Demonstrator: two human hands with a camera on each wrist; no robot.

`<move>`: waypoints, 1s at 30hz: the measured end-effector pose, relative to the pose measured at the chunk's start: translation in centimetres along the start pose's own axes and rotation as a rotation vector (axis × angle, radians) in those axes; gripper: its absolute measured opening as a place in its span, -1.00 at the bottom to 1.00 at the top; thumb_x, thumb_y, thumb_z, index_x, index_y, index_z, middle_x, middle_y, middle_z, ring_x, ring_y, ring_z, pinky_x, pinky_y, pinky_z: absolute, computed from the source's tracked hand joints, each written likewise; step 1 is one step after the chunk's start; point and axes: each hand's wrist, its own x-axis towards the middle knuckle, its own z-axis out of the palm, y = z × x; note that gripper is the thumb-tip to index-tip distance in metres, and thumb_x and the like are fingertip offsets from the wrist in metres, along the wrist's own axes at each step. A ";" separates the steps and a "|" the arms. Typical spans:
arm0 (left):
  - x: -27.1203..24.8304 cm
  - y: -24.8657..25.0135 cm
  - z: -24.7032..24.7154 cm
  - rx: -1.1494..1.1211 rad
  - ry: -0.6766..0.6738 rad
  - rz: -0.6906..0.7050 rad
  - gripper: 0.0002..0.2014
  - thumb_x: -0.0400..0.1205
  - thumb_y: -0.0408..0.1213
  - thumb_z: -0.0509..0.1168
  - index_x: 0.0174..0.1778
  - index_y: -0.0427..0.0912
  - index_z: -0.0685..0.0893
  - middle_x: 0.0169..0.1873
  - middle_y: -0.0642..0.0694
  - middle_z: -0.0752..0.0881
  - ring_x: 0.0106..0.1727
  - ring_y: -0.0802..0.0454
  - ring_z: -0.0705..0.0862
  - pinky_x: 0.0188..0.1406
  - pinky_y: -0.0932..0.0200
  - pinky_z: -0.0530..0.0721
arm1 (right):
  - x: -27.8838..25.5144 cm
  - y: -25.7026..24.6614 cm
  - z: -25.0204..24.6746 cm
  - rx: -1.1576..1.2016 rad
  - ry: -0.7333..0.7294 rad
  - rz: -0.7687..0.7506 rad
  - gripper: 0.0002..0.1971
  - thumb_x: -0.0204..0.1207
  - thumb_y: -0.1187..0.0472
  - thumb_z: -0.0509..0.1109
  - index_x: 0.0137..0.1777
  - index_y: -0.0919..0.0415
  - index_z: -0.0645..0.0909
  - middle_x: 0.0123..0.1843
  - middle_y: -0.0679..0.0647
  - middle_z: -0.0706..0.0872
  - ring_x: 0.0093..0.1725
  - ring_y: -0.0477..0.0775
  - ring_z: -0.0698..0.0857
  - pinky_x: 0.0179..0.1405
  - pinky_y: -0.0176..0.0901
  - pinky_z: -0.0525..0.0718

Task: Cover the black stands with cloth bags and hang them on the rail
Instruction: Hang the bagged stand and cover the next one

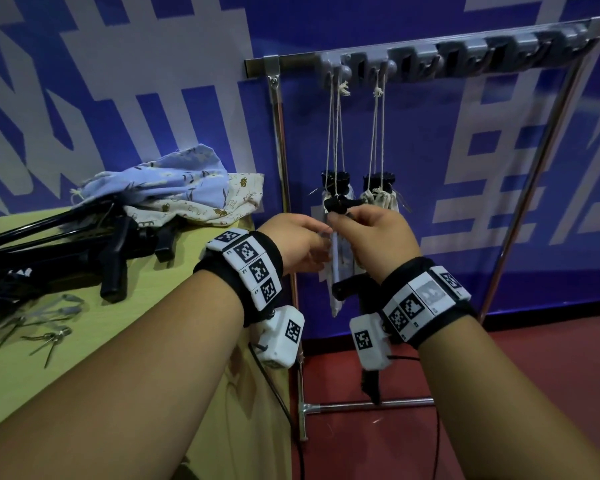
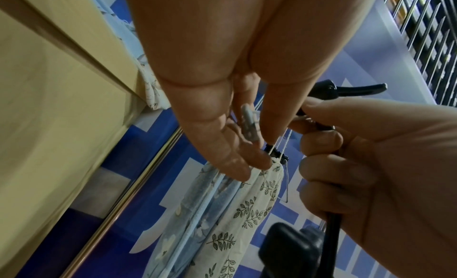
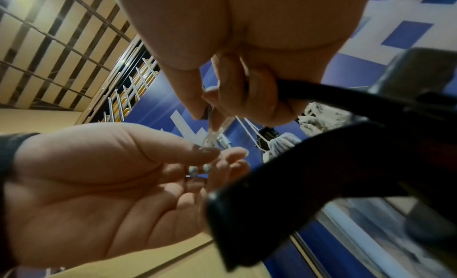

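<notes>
In front of the rail (image 1: 430, 50), my right hand (image 1: 361, 233) grips an uncovered black stand (image 1: 343, 202) upright by its rod; its lower part (image 1: 352, 287) sticks out below my wrist. In the right wrist view the right hand (image 3: 237, 86) curls round the stand's rod (image 3: 346, 98). My left hand (image 1: 314, 237) holds a small grey clip (image 2: 248, 124) between thumb and fingers, close beside the stand. Two bagged stands (image 1: 340, 192) (image 1: 378, 197) hang from the rail's hooks on strings. From the left wrist they show as a leaf-print bag (image 2: 254, 213) and a blue bag (image 2: 197, 213).
On the yellow table (image 1: 84, 375) at my left lie more black stands (image 1: 66, 244), a heap of cloth bags (image 1: 174, 181) and several metal clips (image 1: 49, 337). The rail's chrome post (image 1: 283, 150) stands at the table's corner. Red floor lies below the rail.
</notes>
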 end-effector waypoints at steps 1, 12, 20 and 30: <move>-0.3 0.2 0.0 -0.005 0.003 0.000 -0.83 0.70 -0.61 0.31 0.04 -0.31 0.75 -0.19 -0.29 0.75 -0.28 -0.06 0.72 -0.09 0.00 0.78 | -0.1 -0.3 0.0 -0.020 0.009 -0.016 -0.70 0.69 0.05 0.56 -0.26 0.17 0.77 -0.50 -0.11 0.64 -0.47 -0.22 0.57 -0.41 -0.39 0.56; -4.0 4.6 -2.3 -0.131 0.098 0.095 -0.73 0.62 -0.66 0.34 0.13 -0.27 0.74 -0.37 -0.17 0.73 -0.48 0.06 0.72 -0.35 0.10 0.78 | -1.1 -6.7 0.2 -0.054 0.017 -0.088 -0.71 0.64 0.01 0.60 -0.26 0.12 0.75 -0.48 -0.10 0.65 -0.45 -0.15 0.56 -0.33 -0.16 0.58; -10.9 7.1 -8.9 -0.071 0.133 0.139 -0.72 0.63 -0.50 0.40 0.24 -0.21 0.73 -0.02 -0.23 0.76 -0.12 -0.10 0.77 -0.01 -0.06 0.79 | -3.2 -13.9 3.1 -0.063 -0.042 -0.139 -0.70 0.60 -0.03 0.61 -0.25 0.14 0.75 -0.51 -0.16 0.53 -0.42 -0.09 0.54 -0.27 -0.07 0.67; -19.9 5.8 -18.1 0.077 0.253 0.158 -0.78 0.69 -0.43 0.44 0.24 -0.24 0.72 -0.05 -0.25 0.80 -0.14 -0.09 0.79 0.05 -0.13 0.85 | -6.8 -20.1 6.9 -0.187 -0.133 -0.229 -0.53 0.58 -0.05 0.61 -0.12 0.45 0.71 -0.43 0.13 0.45 -0.44 0.06 0.41 -0.42 -0.10 0.49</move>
